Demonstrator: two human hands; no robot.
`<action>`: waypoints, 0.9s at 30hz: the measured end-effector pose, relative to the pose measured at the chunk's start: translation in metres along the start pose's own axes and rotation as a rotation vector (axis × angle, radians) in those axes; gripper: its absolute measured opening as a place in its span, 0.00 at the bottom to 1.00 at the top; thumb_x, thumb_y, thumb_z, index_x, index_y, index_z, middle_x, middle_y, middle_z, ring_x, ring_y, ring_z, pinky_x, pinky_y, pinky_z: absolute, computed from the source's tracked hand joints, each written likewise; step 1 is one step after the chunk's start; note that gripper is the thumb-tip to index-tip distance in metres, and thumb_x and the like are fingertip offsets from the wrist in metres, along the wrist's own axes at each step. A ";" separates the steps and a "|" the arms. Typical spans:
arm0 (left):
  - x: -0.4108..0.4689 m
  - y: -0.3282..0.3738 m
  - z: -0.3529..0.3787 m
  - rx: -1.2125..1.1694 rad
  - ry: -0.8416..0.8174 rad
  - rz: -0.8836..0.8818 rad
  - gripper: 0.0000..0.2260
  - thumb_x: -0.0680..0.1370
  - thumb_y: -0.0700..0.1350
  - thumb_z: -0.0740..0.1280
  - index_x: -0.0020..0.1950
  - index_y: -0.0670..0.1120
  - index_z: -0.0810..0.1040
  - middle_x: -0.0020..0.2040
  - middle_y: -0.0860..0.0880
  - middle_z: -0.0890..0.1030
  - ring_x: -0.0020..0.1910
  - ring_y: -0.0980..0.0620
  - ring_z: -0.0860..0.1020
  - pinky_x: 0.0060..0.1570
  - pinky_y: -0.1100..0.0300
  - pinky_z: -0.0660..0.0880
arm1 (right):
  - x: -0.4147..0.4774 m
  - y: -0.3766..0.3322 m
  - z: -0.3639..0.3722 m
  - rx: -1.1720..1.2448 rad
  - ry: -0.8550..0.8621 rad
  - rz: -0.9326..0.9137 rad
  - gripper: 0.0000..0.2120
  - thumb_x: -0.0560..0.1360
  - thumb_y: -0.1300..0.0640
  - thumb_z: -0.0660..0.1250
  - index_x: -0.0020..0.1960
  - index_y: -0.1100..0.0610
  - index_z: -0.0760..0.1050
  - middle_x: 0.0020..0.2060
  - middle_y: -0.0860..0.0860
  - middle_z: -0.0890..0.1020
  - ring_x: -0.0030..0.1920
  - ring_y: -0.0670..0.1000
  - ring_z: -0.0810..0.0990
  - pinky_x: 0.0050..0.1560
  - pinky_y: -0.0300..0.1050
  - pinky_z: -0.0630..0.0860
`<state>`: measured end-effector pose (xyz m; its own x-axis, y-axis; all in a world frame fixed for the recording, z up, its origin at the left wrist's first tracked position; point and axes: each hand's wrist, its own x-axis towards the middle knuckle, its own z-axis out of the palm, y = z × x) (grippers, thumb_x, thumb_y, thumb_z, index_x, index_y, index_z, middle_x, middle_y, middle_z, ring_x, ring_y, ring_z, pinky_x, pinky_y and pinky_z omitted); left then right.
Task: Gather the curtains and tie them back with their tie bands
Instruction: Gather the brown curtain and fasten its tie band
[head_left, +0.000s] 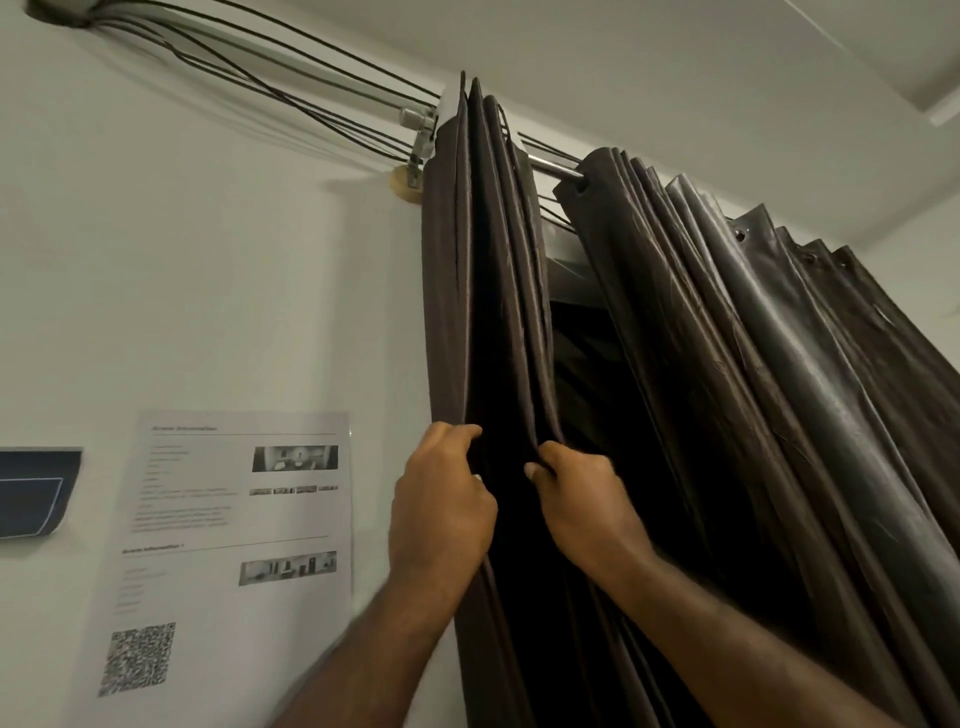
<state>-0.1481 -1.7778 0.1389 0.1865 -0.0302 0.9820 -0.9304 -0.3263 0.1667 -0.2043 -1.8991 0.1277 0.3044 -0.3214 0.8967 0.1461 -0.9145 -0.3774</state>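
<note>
Two dark brown glossy curtains hang from a metal rod (556, 169) near the ceiling. The left curtain (483, 270) is bunched into narrow vertical pleats beside the wall. My left hand (441, 493) grips its outer pleats at about mid height. My right hand (582, 499) pinches the inner pleats of the same curtain, a few centimetres from the left hand. The right curtain (753, 364) hangs in wider folds and slants off to the lower right. Between the two curtains lies a dark gap (582, 353). No tie band shows.
A white wall (208, 260) runs along the left, with a printed sheet (234, 519) bearing a QR code taped to it. A dark panel (36, 491) sits at the left edge. Black cables (291, 73) run along a conduit above the rod.
</note>
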 end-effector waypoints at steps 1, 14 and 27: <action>0.001 -0.007 -0.008 0.000 0.007 -0.005 0.22 0.77 0.36 0.69 0.69 0.50 0.75 0.63 0.55 0.76 0.59 0.56 0.78 0.55 0.68 0.71 | -0.001 -0.008 0.012 -0.001 -0.016 -0.034 0.10 0.83 0.55 0.60 0.43 0.50 0.73 0.38 0.49 0.81 0.35 0.45 0.80 0.34 0.44 0.81; 0.026 -0.073 -0.123 0.013 0.106 -0.024 0.21 0.73 0.35 0.71 0.63 0.52 0.80 0.57 0.54 0.82 0.46 0.53 0.80 0.52 0.52 0.79 | -0.016 -0.141 0.078 0.309 -0.064 -0.271 0.05 0.83 0.56 0.57 0.50 0.53 0.71 0.46 0.54 0.81 0.46 0.55 0.81 0.48 0.56 0.82; -0.002 -0.030 -0.024 -0.337 -0.253 0.065 0.22 0.75 0.33 0.69 0.60 0.57 0.70 0.48 0.59 0.79 0.47 0.61 0.80 0.42 0.71 0.78 | -0.002 -0.051 0.026 0.692 -0.079 0.233 0.29 0.75 0.37 0.67 0.69 0.53 0.74 0.52 0.47 0.85 0.50 0.47 0.85 0.58 0.49 0.81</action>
<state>-0.1283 -1.7452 0.1336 0.1569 -0.2848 0.9457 -0.9860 0.0097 0.1665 -0.1877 -1.8458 0.1392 0.4628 -0.4458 0.7662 0.6226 -0.4518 -0.6389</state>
